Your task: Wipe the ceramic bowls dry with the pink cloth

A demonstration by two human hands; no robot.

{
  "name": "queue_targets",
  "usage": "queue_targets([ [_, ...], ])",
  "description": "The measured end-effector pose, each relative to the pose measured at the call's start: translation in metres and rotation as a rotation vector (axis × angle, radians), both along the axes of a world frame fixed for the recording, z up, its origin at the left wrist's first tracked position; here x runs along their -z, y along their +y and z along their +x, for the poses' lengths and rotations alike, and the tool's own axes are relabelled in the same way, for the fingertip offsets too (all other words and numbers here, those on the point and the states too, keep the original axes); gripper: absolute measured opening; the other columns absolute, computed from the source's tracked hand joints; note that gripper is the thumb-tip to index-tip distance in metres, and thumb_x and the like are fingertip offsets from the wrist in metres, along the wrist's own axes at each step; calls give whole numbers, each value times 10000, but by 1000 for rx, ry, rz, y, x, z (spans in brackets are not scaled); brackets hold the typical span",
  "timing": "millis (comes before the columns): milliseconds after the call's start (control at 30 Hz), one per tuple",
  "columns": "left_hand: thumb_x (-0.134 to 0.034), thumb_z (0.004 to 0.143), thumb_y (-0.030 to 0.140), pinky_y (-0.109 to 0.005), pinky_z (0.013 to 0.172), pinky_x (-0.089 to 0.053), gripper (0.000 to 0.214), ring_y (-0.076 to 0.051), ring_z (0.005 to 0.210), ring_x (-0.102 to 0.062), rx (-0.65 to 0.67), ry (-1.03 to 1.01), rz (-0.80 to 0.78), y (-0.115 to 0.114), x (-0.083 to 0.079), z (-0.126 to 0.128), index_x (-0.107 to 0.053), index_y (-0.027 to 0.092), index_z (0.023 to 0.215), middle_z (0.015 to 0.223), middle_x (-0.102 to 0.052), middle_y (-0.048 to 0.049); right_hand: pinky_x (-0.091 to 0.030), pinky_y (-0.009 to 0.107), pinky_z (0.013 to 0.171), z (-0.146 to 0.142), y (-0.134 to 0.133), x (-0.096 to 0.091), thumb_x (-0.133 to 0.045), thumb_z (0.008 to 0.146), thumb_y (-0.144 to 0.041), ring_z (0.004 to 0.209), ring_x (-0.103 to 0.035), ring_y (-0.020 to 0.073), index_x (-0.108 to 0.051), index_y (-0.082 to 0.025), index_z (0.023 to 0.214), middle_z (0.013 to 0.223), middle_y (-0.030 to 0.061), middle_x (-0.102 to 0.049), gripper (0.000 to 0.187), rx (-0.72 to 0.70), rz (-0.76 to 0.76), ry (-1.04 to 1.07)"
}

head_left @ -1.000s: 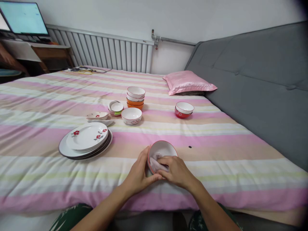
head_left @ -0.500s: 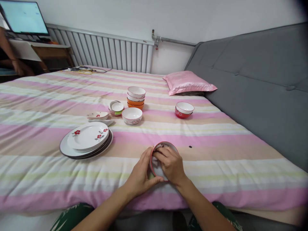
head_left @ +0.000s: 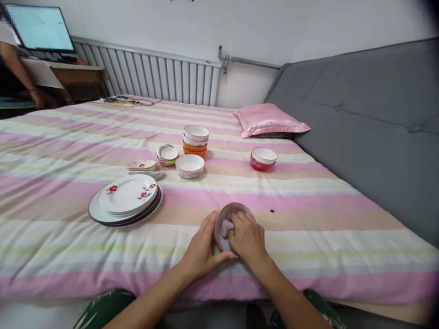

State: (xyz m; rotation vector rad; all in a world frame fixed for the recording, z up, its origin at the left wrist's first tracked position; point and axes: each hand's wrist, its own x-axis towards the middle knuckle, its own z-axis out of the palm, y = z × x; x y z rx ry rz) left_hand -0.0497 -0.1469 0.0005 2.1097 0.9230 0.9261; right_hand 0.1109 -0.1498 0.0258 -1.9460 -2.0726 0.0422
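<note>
A white bowl with a red rim [head_left: 222, 241] is tilted at the near side of the bed. Wrapped around its left side and near edge is my left hand [head_left: 203, 246], thumb along the lower rim. My right hand [head_left: 247, 235] reaches inside the bowl with curled fingers, closed on a pale crumpled cloth [head_left: 226, 227] that lies against the inner wall. Part of the cloth is hidden under the fingers. Beyond my hands stands a single white bowl [head_left: 190, 166], just in front of a stack of white and orange bowls [head_left: 196, 140].
Stacked plates [head_left: 128, 194] lie at the left, beside small dishes [head_left: 141, 165] and little bowls [head_left: 168, 153]. Two nested bowls [head_left: 263, 157] stand right of centre. Farther back are a pink pillow [head_left: 270, 119] and cables [head_left: 132, 100]. A person's arm [head_left: 18, 68] shows far left.
My right hand has shifted inside the bowl, with its fingers more curled, and more of the cloth now shows. The left hand keeps its hold. The view has tilted slightly.
</note>
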Motion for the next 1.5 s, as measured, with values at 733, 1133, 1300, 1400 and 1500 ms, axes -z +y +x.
queue_targets([
  [733, -698, 689, 573, -566, 1098, -323, 1027, -361, 1380, -301, 9, 53, 86, 0, 5, 1, -108, 290, 1481, 1483, -315, -172, -318, 198, 517, 17, -3, -7, -424, 632, -123, 578, -402, 100, -444, -191, 655, 627, -44, -439, 75, -324, -440, 935],
  [1133, -717, 686, 552, -575, 1097, -308, 1020, -369, 1378, -295, 6, 24, 82, 0, 1, 2, -142, 263, 1477, 1479, -319, -181, -436, 233, 588, 10, 1, -7, -547, 703, -267, 646, -485, 133, -510, -199, 777, 726, -13, -525, 107, 14, 71, 1444],
  [1300, -727, 684, 542, -561, 1098, -310, 1032, -363, 1384, -286, 0, 37, 87, 1, 4, 2, -126, 269, 1478, 1492, -308, -175, -428, 245, 613, 22, 3, -5, -511, 770, -243, 640, -466, 128, -471, -211, 763, 703, -28, -484, 52, 84, 414, 1224],
  [1400, -723, 686, 547, -555, 1094, -317, 1022, -357, 1380, -296, -2, 40, 80, 0, 4, 1, -138, 260, 1474, 1486, -315, -179, -467, 308, 721, 26, -1, -10, -498, 795, -238, 773, -553, 177, -523, -205, 901, 845, 27, -566, 113, 88, 562, 1024],
  [1500, -721, 682, 557, -547, 1095, -320, 1017, -354, 1377, -304, -7, 31, 79, -1, 3, 1, -149, 258, 1469, 1480, -323, -179, -460, 403, 863, 24, -5, -13, -500, 803, -226, 994, -577, 252, -526, -202, 1060, 1047, 107, -591, 259, 53, 709, 783],
])
